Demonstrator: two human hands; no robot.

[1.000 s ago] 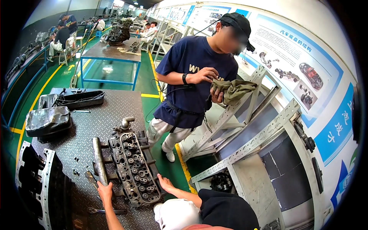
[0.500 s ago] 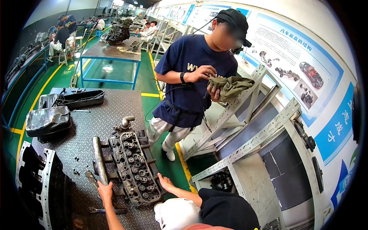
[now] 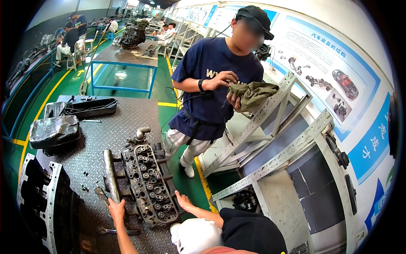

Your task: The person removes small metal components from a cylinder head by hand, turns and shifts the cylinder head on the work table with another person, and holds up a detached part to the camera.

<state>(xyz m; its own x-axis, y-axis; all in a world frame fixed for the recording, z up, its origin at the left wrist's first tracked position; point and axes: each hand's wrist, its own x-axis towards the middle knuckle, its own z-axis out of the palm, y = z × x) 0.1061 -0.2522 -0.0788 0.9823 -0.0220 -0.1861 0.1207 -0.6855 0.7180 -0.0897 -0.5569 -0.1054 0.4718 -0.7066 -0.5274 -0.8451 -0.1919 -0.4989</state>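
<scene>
A greasy cylinder head lies on the steel-topped bench, with a rusty manifold pipe along its left side and an elbow pipe at its far end. My left hand is closed around the near end of the manifold pipe. On the opposite side, my right hand rests against the cylinder head's near right edge, its fingers stretched out. Beside my left hand lies a flat, worn tool. A ratchet wrench is on the bench nearer to me.
An engine block stands at the left, with an oil pan and a black tray beyond. Across the bench corner, a person handles an olive cloth. Metal racks line the right side.
The whole view has shifted very slightly. Both my hands keep their places on the manifold pipe and the cylinder head.
</scene>
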